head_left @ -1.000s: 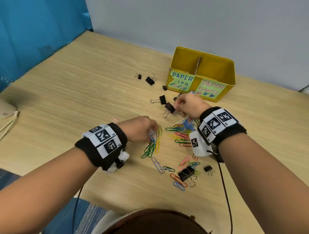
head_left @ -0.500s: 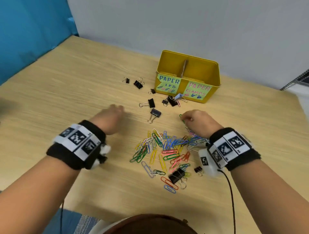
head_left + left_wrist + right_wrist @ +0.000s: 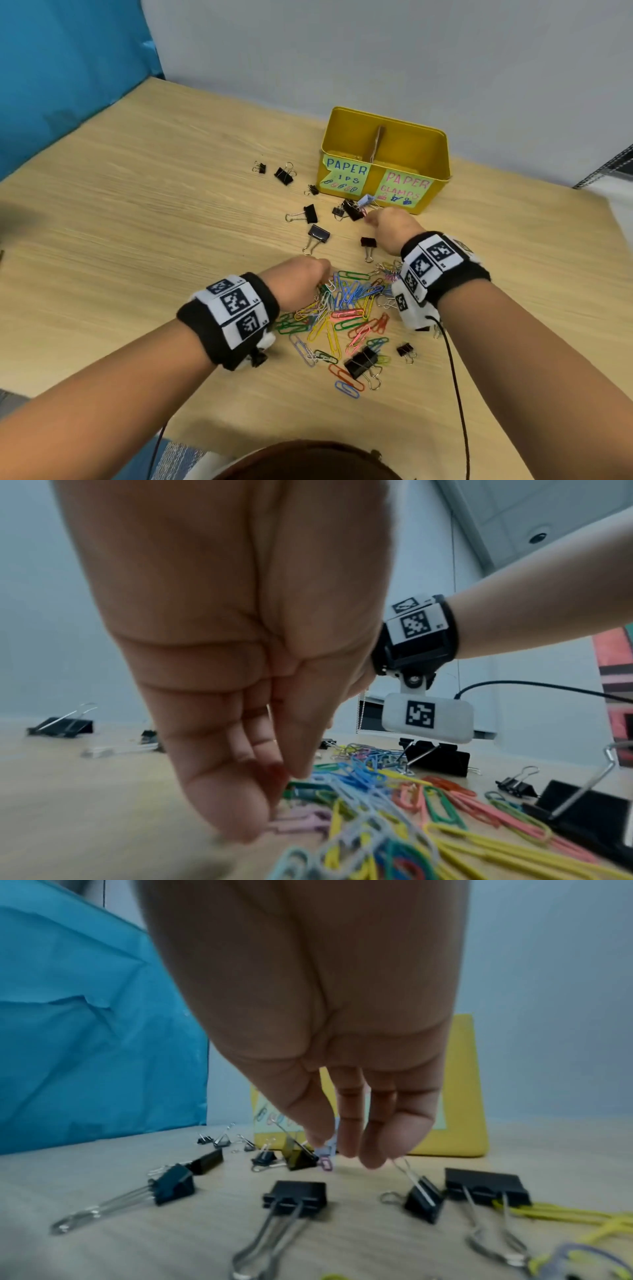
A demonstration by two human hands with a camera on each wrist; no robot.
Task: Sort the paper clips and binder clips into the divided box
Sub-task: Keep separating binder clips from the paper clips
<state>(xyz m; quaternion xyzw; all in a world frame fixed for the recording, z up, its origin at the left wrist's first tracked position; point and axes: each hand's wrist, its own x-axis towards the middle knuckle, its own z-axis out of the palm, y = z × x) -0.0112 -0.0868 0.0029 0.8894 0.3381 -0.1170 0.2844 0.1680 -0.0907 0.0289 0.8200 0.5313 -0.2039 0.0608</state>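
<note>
A heap of coloured paper clips [image 3: 346,308] lies on the wooden table in front of me. Black binder clips [image 3: 318,234] are scattered between the heap and the yellow divided box [image 3: 442,161], which carries two labels for clips and clamps. My left hand [image 3: 308,281] sits on the heap's left edge. In the left wrist view its thumb and fingertips [image 3: 301,769] meet in a pinch on the top clips. My right hand [image 3: 371,219] hangs over the binder clips near the box, its fingers [image 3: 377,1156] pointing down, slightly apart and holding nothing, beside a pale-blue clip [image 3: 365,199].
A large binder clip [image 3: 361,363] and a small one [image 3: 406,349] lie at the heap's near side. More binder clips [image 3: 284,175] lie left of the box. A blue sheet [image 3: 68,68] hangs at the left. A black cable [image 3: 455,377] trails from my right wrist.
My left hand has come back from the bare table at the left onto the paper clip heap. My right hand has moved from the heap's far edge forward to the binder clips by the box.
</note>
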